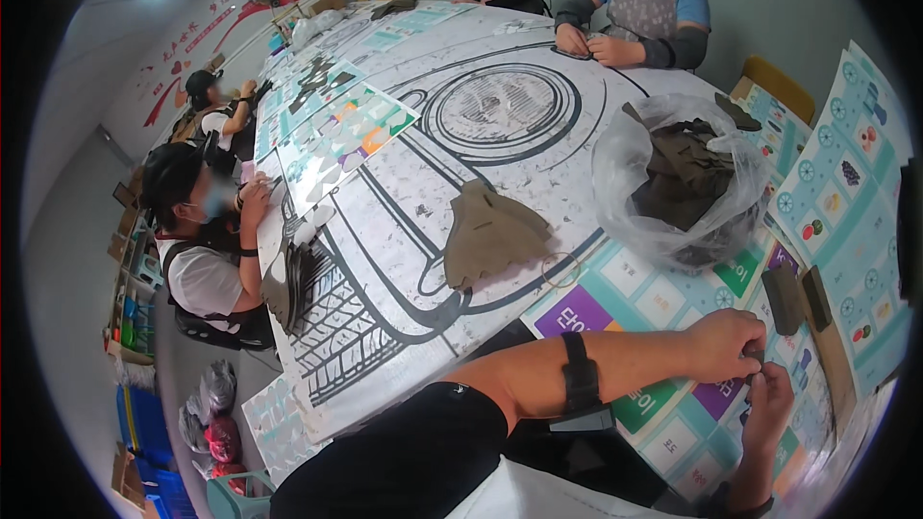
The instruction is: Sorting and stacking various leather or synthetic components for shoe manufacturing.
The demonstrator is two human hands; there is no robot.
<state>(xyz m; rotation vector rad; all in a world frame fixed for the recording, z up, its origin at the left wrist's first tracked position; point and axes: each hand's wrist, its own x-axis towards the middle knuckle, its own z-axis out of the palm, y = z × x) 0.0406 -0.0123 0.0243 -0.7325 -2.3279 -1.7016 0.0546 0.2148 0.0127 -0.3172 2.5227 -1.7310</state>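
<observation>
My left hand reaches across from the left, fingers closed in a pinch. My right hand meets it just below, its thumb and fingertips also pinched. Between the fingertips is a small dark piece, mostly covered, so its shape cannot be made out. Two narrow dark brown blocks or stacks of strips lie just beyond my hands. Farther left, a stack of flat, fan-shaped olive-brown pieces rests on the table, with a thin tan loop beside it.
A clear plastic bag full of dark brown cut pieces stands beyond my hands. Printed teal sheets rise at the right. Co-workers sit along the left and far sides of the table. More dark pieces lie along its left edge.
</observation>
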